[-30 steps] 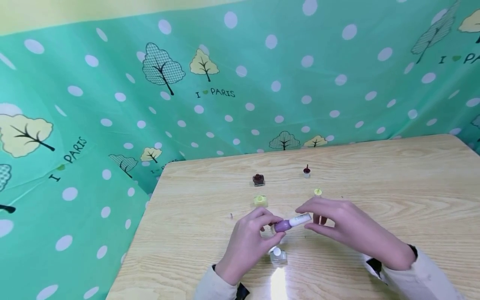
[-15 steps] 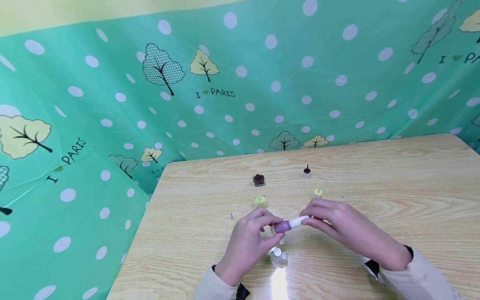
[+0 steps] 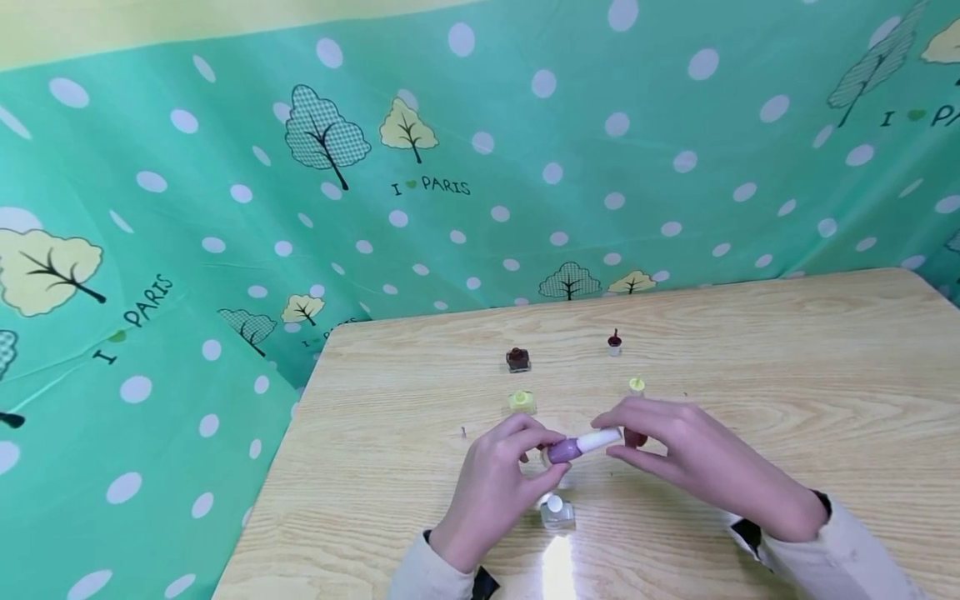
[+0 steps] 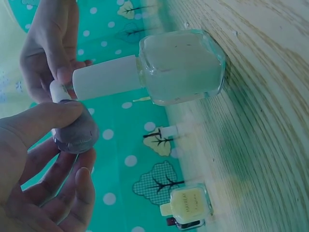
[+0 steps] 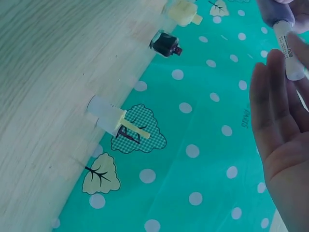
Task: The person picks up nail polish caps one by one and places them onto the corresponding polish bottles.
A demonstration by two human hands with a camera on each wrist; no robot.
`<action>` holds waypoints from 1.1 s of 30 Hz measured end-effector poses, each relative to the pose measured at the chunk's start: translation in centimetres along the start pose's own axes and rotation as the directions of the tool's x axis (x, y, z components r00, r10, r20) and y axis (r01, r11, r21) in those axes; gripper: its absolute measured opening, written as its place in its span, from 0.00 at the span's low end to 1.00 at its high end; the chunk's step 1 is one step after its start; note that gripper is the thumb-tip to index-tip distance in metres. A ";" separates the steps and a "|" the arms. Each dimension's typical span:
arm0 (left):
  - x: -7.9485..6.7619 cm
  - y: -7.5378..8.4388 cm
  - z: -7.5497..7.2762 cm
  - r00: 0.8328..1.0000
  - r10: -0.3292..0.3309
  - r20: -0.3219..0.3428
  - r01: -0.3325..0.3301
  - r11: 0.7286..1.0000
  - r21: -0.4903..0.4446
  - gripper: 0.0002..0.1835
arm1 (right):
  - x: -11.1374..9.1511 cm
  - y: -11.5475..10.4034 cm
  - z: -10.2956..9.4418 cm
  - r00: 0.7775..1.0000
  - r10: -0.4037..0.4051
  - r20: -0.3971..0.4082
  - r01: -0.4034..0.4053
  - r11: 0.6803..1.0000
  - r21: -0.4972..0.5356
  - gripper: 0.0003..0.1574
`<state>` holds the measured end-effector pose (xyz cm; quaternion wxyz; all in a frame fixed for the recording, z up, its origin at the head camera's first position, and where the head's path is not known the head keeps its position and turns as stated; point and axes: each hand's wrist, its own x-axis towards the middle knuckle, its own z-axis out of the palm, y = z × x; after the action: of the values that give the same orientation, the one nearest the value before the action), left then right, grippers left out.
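My left hand (image 3: pixel 501 473) pinches a purple nail polish bottle (image 3: pixel 562 452) between thumb and fingers above the table. Its white cap (image 3: pixel 600 439) points to the right and is on the bottle. Around the cap's end, my right hand (image 3: pixel 686 446) holds its thumb and index finger spread, with a gap between them. The right wrist view shows its fingers (image 5: pixel 276 82) long and fairly straight beside the cap. Just below the purple bottle, a clear nail polish bottle (image 3: pixel 557 515) with a white cap (image 4: pixel 107 78) stands on the table.
On the wooden table (image 3: pixel 405 383) stand a yellow nail polish bottle (image 3: pixel 521 402) and a dark red one (image 3: pixel 517 360). Two upturned white caps, one with a yellow brush (image 3: pixel 637 385) and one with a dark red brush (image 3: pixel 614 340), stand to their right. A green dotted cloth (image 3: pixel 480 208) hangs behind.
Half a second ago my right fingers pinched the white cap; now they are spread apart round its end, much as one second ago. The left hand and bottle stay in place.
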<state>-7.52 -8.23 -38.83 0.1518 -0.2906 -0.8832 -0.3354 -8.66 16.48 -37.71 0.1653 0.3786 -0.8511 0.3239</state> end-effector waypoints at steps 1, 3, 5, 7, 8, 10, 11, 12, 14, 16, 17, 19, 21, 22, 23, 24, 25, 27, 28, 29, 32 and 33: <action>0.0 0.0 0.0 1.000 -0.001 -0.001 0.001 1.000 -0.003 0.11 | 0.0 0.0 0.0 1.000 -0.019 -0.005 0.019 1.000 0.004 0.20; -0.1 0.1 0.0 1.000 0.000 -0.002 0.000 1.000 -0.002 0.11 | 0.1 0.1 0.1 0.999 -0.047 -0.018 0.047 0.999 0.009 0.18; -0.1 0.1 0.0 1.000 0.005 -0.003 -0.005 1.000 0.002 0.11 | 0.0 0.1 0.1 0.998 -0.061 -0.033 0.062 0.998 0.005 0.16; -0.1 0.1 0.0 1.000 0.009 -0.007 -0.008 1.000 0.009 0.11 | 0.0 0.2 0.1 0.997 -0.068 -0.041 0.068 0.998 -0.002 0.14; -0.2 0.1 0.1 1.000 0.010 -0.009 -0.010 1.000 0.014 0.10 | -0.1 0.2 0.1 0.997 -0.068 -0.042 0.068 0.998 -0.004 0.13; -0.2 0.2 0.1 1.000 0.013 -0.016 -0.012 1.000 0.021 0.10 | -0.1 0.2 0.2 0.997 -0.063 -0.045 0.063 0.998 -0.003 0.12; -0.2 0.2 0.1 1.000 0.013 -0.020 -0.013 1.000 0.022 0.11 | -0.1 0.2 0.2 0.997 -0.059 -0.048 0.059 0.998 0.000 0.13; -0.2 0.2 0.1 1.000 0.014 -0.024 -0.014 1.000 0.022 0.11 | -0.1 0.1 0.2 0.997 -0.054 -0.051 0.054 0.999 0.006 0.13; -0.1 0.2 0.2 0.999 0.017 -0.035 -0.017 1.000 0.019 0.11 | -0.1 0.1 0.2 0.997 -0.040 -0.060 0.041 0.999 0.025 0.15; -0.1 0.1 0.2 0.998 0.021 -0.051 -0.020 1.000 0.022 0.11 | 0.0 0.0 0.3 0.998 -0.024 -0.066 0.027 0.999 0.046 0.17; -0.1 0.1 0.3 0.998 0.024 -0.058 -0.022 0.999 0.025 0.12 | 0.0 -0.1 0.3 0.998 -0.015 -0.067 0.019 0.998 0.054 0.17; -0.1 0.1 0.3 0.997 0.030 -0.068 -0.027 0.999 0.040 0.12 | 0.0 -0.2 0.3 0.998 -0.002 -0.068 0.007 0.998 0.065 0.18; -0.1 0.1 0.4 0.997 0.034 -0.069 -0.030 0.998 0.058 0.12 | 0.0 -0.3 0.3 0.998 0.005 -0.066 -0.001 0.998 0.064 0.19; -0.1 0.2 0.4 0.997 0.034 -0.066 -0.030 0.998 0.063 0.12 | -0.1 -0.3 0.3 0.998 0.006 -0.066 -0.001 0.998 0.062 0.19; -0.1 0.2 0.4 0.998 0.031 -0.062 -0.027 0.998 0.064 0.12 | -0.1 -0.4 0.3 0.998 0.007 -0.065 -0.004 0.998 0.058 0.19; -0.2 0.2 0.5 0.998 0.027 -0.057 -0.023 0.998 0.064 0.13 | 0.0 -0.4 0.3 0.998 0.008 -0.064 -0.005 0.998 0.055 0.19; -0.2 0.2 0.5 0.998 0.021 -0.052 -0.017 0.998 0.060 0.13 | 0.0 -0.4 0.3 0.998 0.010 -0.062 -0.007 0.999 0.053 0.18; -0.2 0.3 0.5 0.999 0.010 -0.046 -0.007 0.999 0.052 0.13 | 0.0 -0.5 0.4 0.998 0.014 -0.060 -0.011 0.999 0.046 0.18; -0.3 0.3 0.5 0.999 0.005 -0.045 -0.003 0.999 0.046 0.13 | 0.0 -0.5 0.4 0.998 0.016 -0.059 -0.013 0.999 0.045 0.18; -0.3 0.3 0.5 0.999 0.003 -0.044 -0.001 0.999 0.041 0.13 | 0.0 -0.5 0.4 0.998 0.019 -0.059 -0.016 0.999 0.045 0.18; -0.3 0.2 0.5 0.999 0.011 -0.044 -0.010 0.999 0.034 0.13 | 0.0 -0.6 0.4 0.998 0.023 -0.060 -0.020 0.999 0.050 0.18; -0.3 0.2 0.5 0.999 0.017 -0.044 -0.015 0.999 0.031 0.13 | 0.0 -0.7 0.4 0.998 0.024 -0.061 -0.021 0.998 0.052 0.18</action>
<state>-7.15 -7.89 -39.22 0.1783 -0.2879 -0.8823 -0.3269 -8.19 15.84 -37.75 0.1781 0.3630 -0.8413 0.3588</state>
